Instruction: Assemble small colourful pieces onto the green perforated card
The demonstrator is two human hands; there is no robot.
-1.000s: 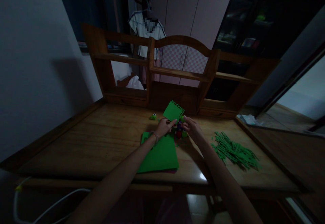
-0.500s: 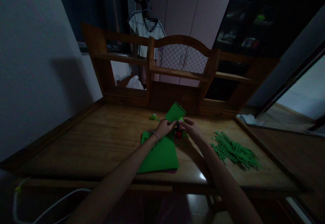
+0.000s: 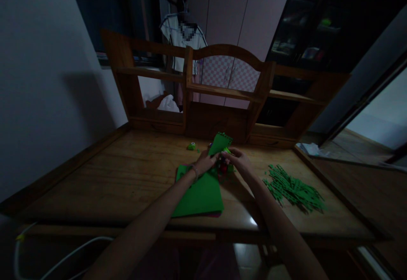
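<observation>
My left hand is closed on a piece of green paper whose far edge has a row of punched notches. Close by on the right, my right hand is closed around a small lime-green object at the paper's side; fingers hide most of it, so its kind is unclear. Below the fingertips lies a small red object, partly covered. A stack of green sheets rests under my left wrist, with a pinkish sheet edge showing beneath.
A pile of green notched paper strips lies to the right on the wooden desk. A small lime-green thing with a white spot sits beyond my left hand. A wooden shelf borders the back of the desk.
The held green paper has turned and its far end sits slightly lower, looking narrower. Both hands stay at nearly the same place.
</observation>
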